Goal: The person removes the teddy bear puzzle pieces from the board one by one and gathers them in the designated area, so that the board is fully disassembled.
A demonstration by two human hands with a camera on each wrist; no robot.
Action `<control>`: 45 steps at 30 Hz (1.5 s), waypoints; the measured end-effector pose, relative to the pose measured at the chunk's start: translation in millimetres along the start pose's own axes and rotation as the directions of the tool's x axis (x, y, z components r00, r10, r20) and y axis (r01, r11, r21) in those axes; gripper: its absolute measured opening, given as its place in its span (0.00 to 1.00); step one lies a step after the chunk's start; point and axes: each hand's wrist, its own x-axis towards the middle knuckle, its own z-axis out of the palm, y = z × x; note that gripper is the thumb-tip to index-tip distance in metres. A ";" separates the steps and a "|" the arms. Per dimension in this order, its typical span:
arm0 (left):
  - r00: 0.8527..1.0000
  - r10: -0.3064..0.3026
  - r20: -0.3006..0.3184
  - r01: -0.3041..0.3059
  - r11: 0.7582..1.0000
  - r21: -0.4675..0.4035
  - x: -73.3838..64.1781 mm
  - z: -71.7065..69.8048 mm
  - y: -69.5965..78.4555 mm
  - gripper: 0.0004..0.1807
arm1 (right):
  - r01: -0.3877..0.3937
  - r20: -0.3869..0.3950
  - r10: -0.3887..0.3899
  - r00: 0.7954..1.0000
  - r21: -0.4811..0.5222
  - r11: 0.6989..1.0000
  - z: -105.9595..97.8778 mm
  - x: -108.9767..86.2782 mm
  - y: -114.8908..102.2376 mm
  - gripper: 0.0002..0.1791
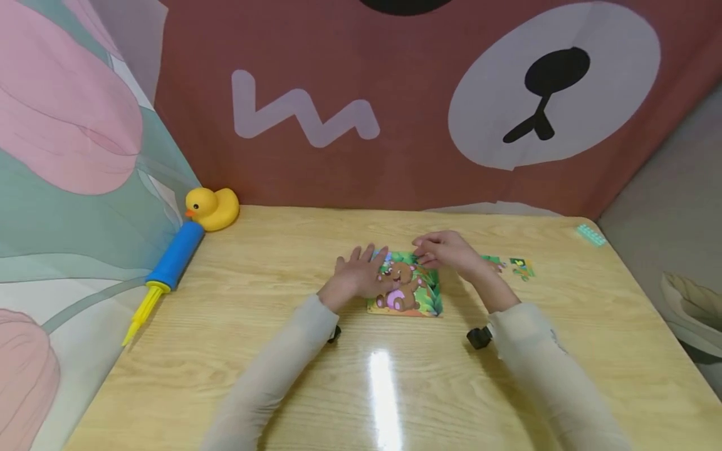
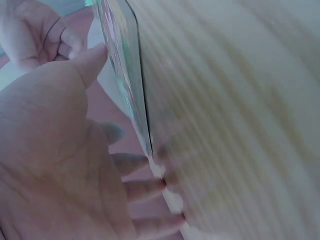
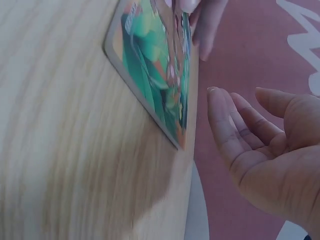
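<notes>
A flat jigsaw puzzle (image 1: 402,299) with a brown bear on green leaves lies on the table in front of me. My left hand (image 1: 361,275) spreads over its left side; in the left wrist view the thumb (image 2: 95,62) reaches the puzzle's edge and several fingertips meet the tabletop. Above the upper right corner hovers my right hand (image 1: 451,252), its fingers loosely bent. The right wrist view shows that hand (image 3: 270,155) raised off the puzzle (image 3: 145,70), thumb apart from the fingers, nothing held. Loose puzzle pieces (image 1: 521,269) lie right of it, partly behind my right wrist.
A yellow rubber duck (image 1: 217,210) and a blue hand pump (image 1: 177,254) with a yellow nozzle are along the left edge. A small mint-coloured block (image 1: 591,235) lies at the far right corner. A printed brown cloth (image 1: 316,175) rises behind the wooden table (image 1: 271,250).
</notes>
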 end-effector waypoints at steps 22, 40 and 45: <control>0.995 -0.077 0.056 0.079 0.997 -0.027 -8.3 -6.3 -35.8 0.47 | -0.017 0.038 0.024 0.999 -0.178 0.984 36.9 12.8 -1.4 0.19; 0.993 -0.098 0.063 0.099 0.995 -0.013 -7.6 -6.2 -34.3 0.47 | -0.008 -0.002 0.007 1.000 -0.235 0.972 49.8 11.5 -0.7 0.15; 0.992 -0.106 0.062 0.107 0.994 -0.014 -7.5 -6.5 -34.3 0.47 | -0.013 -0.010 0.012 1.000 -0.200 0.980 49.0 10.3 0.0 0.17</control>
